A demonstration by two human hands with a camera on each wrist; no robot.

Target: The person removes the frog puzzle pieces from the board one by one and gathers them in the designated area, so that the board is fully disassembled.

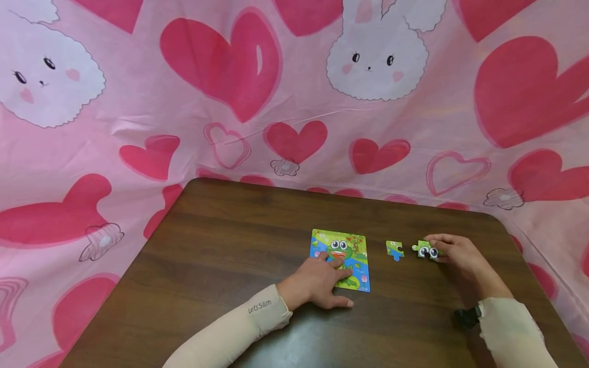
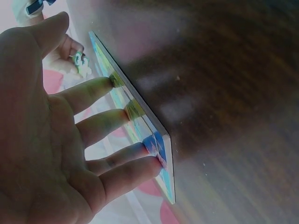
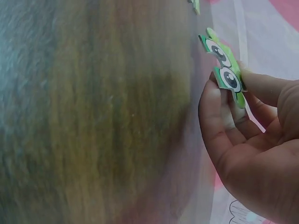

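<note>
- Frog picture [image 1: 340,248]: a rectangle, green and blue, big-eyed frog with an open red mouth; lies flat on the surface [image 1: 230,245], touched by the left hand's [image 1: 324,283] fingertips.
- Eye piece [image 1: 422,245]: green puzzle piece with two cartoon eyes, pinched in the right hand [image 1: 453,250], printed side showing.
- Loose piece [image 1: 394,248]: green and blue, knobbed, lying between them, apart from both.

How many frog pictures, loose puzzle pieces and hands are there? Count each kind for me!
Frog picture: 1
Loose puzzle pieces: 2 (eye piece, blue-and-green piece)
Hands: 2 (left hand, right hand)
Total: 5
</note>
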